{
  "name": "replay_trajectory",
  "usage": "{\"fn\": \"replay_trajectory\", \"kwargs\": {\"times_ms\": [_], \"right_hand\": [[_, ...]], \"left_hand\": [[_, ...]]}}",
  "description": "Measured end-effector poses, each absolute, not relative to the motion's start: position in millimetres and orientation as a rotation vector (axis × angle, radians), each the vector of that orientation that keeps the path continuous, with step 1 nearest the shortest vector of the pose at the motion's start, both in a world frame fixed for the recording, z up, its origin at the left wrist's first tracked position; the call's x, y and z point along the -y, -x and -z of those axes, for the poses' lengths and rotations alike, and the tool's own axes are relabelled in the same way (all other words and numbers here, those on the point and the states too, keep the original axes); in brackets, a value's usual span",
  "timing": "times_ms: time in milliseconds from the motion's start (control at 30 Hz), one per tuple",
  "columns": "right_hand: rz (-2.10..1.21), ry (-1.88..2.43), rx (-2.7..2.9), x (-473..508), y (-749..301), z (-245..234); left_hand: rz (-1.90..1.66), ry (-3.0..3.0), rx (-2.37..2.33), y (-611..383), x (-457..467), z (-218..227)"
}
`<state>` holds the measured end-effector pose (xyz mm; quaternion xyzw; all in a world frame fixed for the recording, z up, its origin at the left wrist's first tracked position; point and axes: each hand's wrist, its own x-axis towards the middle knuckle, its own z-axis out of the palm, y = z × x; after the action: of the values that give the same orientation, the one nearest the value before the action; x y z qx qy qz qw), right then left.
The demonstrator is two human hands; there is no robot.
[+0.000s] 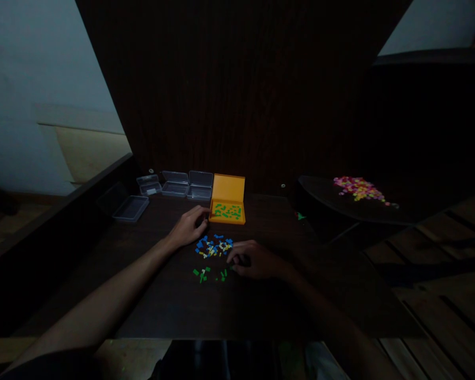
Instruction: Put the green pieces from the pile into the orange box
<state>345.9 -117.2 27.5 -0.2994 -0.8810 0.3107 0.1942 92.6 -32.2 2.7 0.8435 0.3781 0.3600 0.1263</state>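
Observation:
My left hand (189, 226) lies on the dark table with its fingers stretched out, the fingertips at the left edge of an open orange box (229, 188). Small green plastic bricks (227, 211) are spread inside that box. Nearer to me is a mixed pile of blue, yellow and white bricks (214, 247). My right hand (252, 259) is at the pile's right side, fingers curled and thumb drawn in; a speck of green shows at the fingertips. Just left of it, loose green bricks (201, 274) and a white one lie in front of the pile.
Along the back stand clear plastic boxes with raised lids (175, 188); another clear box (131, 208) sits at the left. Pink and yellow pieces (360, 189) are heaped on a dark curved surface at the right. A dark panel (245, 95) rises behind the table.

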Motion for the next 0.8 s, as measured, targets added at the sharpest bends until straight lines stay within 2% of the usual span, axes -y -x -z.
{"fn": "replay_trajectory", "kwargs": {"times_ms": [367, 800], "right_hand": [[-0.829, 0.886, 2.507, 117.9, -346.2, -25.3], [-0.446, 0.949, 2.542, 125.5, -348.5, -20.8]], "left_hand": [[-1.048, -2.530, -1.006, -92.3, 35.6, -2.9], [-1.104, -2.551, -0.885, -93.4, 37.8, -2.6]]}}
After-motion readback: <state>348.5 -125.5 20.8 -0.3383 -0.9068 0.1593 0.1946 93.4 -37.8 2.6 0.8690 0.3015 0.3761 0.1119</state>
